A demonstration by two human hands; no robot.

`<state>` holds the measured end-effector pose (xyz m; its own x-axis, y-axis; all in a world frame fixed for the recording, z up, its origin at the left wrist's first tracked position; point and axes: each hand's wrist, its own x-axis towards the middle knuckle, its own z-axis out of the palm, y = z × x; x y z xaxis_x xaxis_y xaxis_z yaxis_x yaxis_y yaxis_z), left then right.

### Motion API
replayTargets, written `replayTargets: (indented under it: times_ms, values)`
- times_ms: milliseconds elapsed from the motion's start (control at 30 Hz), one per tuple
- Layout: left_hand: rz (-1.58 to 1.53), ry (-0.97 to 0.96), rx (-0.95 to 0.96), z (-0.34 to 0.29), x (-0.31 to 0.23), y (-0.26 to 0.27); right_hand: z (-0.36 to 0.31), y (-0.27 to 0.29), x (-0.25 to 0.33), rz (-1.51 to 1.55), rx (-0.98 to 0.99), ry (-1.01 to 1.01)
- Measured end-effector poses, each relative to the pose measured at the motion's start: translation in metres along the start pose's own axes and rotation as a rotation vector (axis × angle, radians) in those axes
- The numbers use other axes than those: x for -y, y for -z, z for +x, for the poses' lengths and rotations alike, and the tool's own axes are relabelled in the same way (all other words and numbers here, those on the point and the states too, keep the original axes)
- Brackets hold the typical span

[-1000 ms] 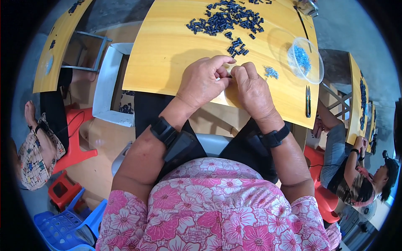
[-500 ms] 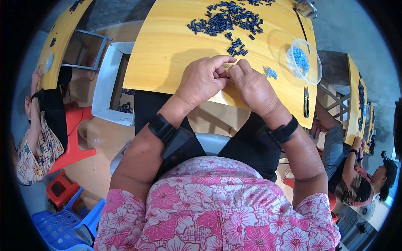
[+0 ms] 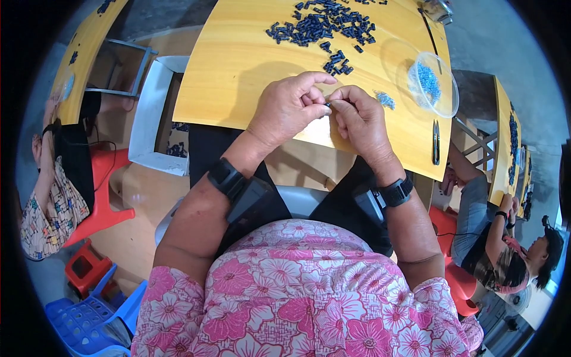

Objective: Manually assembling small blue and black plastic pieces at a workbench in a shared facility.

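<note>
Just over the near edge of the wooden table (image 3: 229,65), my two hands meet. My left hand (image 3: 284,108) pinches a small black plastic piece (image 3: 328,105) between thumb and forefinger; little more than its end shows. Close against it, my right hand (image 3: 361,122) has thumb and forefinger pressed together. Whatever is between those fingertips is too small to make out. Beyond my hands lie several loose black pieces (image 3: 337,63) and a larger heap of black pieces (image 3: 309,28). A little pile of tiny clear-blue parts (image 3: 385,100) rests beside my right hand.
To the right stands a clear plastic bowl (image 3: 455,101) holding tiny blue parts (image 3: 427,83). Black-handled snips (image 3: 436,143) lie near the table's right edge. A white box (image 3: 143,143) stands left of the table. People sit at tables on both sides, beside red stools (image 3: 107,196).
My right hand has turned and drawn slightly away from my left, so the black piece's end now shows between them. My right forearm has shifted a little left.
</note>
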<state>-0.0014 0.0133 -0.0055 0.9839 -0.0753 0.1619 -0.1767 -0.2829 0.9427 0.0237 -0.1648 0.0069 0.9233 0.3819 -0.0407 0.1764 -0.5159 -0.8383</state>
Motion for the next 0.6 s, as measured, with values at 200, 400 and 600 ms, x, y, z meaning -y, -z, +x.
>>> replayTargets:
  times_ms: [200, 400, 600]
  values:
    - [-0.018, 0.008, -0.001, -0.001, 0.0, 0.002, -0.001, 0.003, 0.008, 0.384, 0.074, -0.365]
    - [-0.051, 0.005, 0.008, -0.002, -0.001, 0.001, -0.007, -0.013, -0.014, -0.182, -0.138, 0.243]
    - [0.023, 0.026, 0.012, -0.002, -0.001, 0.002, -0.011, -0.023, -0.005, -0.163, -0.317, 0.357]
